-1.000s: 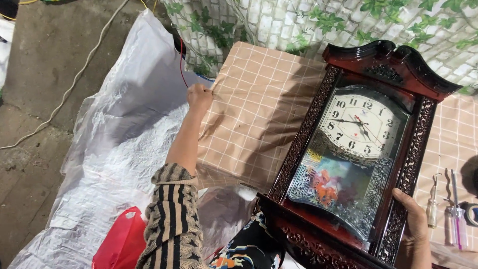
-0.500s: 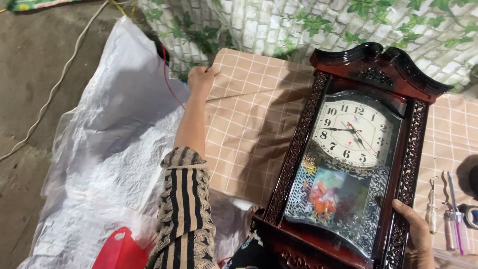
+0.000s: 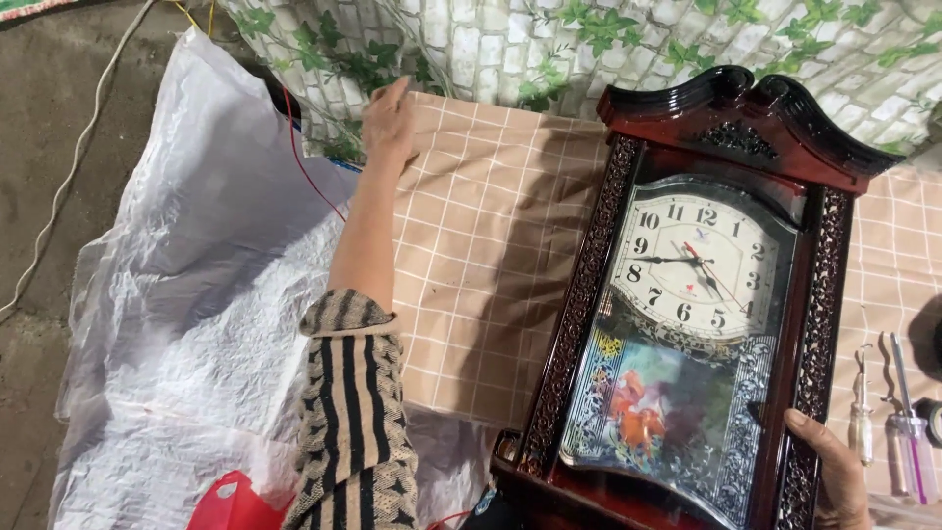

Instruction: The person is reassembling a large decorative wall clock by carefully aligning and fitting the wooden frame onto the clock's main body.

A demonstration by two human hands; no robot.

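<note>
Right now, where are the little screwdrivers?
In the head view, the screwdrivers lie at the far right on the checked cloth, beside the wall clock and right hand.

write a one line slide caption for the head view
Left hand on the far edge of a checked cloth while the right hand grips a dark wooden wall clock by its lower corner.

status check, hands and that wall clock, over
Left hand open, flat on the far edge of the checked cloth. Right hand grips the wall clock at its lower right frame. Screwdrivers lie on the cloth right of the clock.
</note>
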